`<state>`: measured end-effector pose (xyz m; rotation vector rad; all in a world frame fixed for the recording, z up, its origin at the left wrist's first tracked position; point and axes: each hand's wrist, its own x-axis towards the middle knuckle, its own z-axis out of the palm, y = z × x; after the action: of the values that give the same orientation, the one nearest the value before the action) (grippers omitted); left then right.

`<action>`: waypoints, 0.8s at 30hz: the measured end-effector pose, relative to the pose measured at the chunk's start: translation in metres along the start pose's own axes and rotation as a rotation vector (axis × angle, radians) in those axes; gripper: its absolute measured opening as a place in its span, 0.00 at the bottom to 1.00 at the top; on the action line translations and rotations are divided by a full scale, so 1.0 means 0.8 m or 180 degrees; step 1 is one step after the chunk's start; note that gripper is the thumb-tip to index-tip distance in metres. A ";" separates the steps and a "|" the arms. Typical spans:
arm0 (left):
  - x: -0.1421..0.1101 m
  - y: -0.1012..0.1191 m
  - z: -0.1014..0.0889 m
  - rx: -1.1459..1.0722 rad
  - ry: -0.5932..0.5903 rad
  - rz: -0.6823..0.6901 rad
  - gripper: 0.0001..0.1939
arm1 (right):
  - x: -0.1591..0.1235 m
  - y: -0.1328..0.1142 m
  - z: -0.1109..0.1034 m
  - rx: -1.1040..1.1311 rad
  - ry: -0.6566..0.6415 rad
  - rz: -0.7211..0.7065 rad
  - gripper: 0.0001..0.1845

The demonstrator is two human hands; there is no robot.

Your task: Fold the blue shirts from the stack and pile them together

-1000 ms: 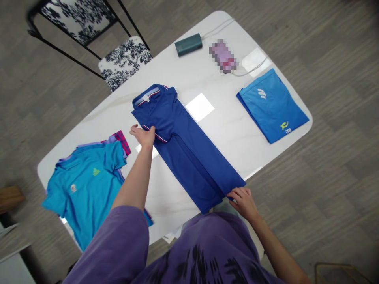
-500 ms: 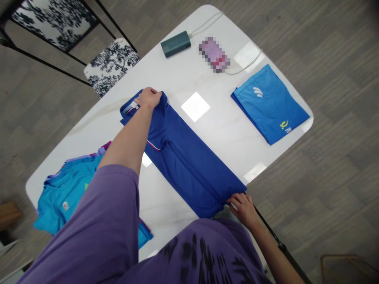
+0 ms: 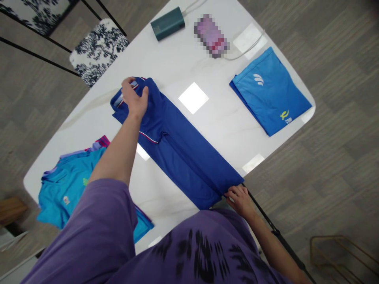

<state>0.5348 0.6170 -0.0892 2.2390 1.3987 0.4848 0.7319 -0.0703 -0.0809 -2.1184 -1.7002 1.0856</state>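
A dark blue polo shirt [image 3: 183, 152], folded lengthwise into a long strip, lies diagonally on the white table [image 3: 207, 118]. My left hand [image 3: 134, 98] is closed on its collar end at the far side, fingers wrapped over the fabric. My right hand [image 3: 240, 199] pinches the hem corner at the table's near edge. A purple sleeve covers my left upper arm.
A folded light blue shirt [image 3: 271, 96] lies at the right. A pile of turquoise shirts [image 3: 69, 187] sits at the left. A dark green power bank [image 3: 167, 23], a blurred pink object [image 3: 211, 35] and a cable lie at the far end. A patterned chair [image 3: 97, 49] stands behind.
My left hand moved from the shirt's sleeve up to the collar and gripped it. My right hand stayed on the hem. The view shifted slightly.
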 end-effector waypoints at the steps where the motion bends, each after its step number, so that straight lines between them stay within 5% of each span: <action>1: -0.036 0.012 -0.002 0.0117 0.0146 -0.0072 0.31 | 0.000 -0.001 0.000 -0.0010 -0.0028 0.0015 0.12; 3: -0.125 0.041 -0.002 0.0236 0.0116 -0.0147 0.31 | 0.000 -0.004 -0.001 -0.0048 -0.0099 0.0079 0.13; 9: -0.407 0.119 0.004 0.0103 -0.1020 -0.0358 0.34 | 0.005 -0.019 -0.032 -0.0088 -0.0106 0.0198 0.13; 14: -0.580 0.191 -0.015 -0.0181 -0.0964 -0.1603 0.35 | 0.031 -0.018 -0.080 -0.0123 0.0311 0.0820 0.23; 18: -0.683 0.269 -0.031 -0.0257 -0.1385 -0.2917 0.32 | 0.045 -0.024 -0.112 -0.0414 0.0188 0.0975 0.19; 21: -0.727 0.324 -0.039 -0.0510 -0.1331 -0.3276 0.22 | 0.033 -0.040 -0.133 -0.0417 0.0165 0.0704 0.08; 24: -0.748 0.368 -0.051 -0.0848 -0.1089 -0.3531 0.16 | 0.009 -0.062 -0.156 -0.0256 0.0182 0.0414 0.06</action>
<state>0.4801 -0.0289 0.0729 1.0009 1.9319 -0.0985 0.7772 -0.0144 0.0329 -2.3150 -1.6263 0.9951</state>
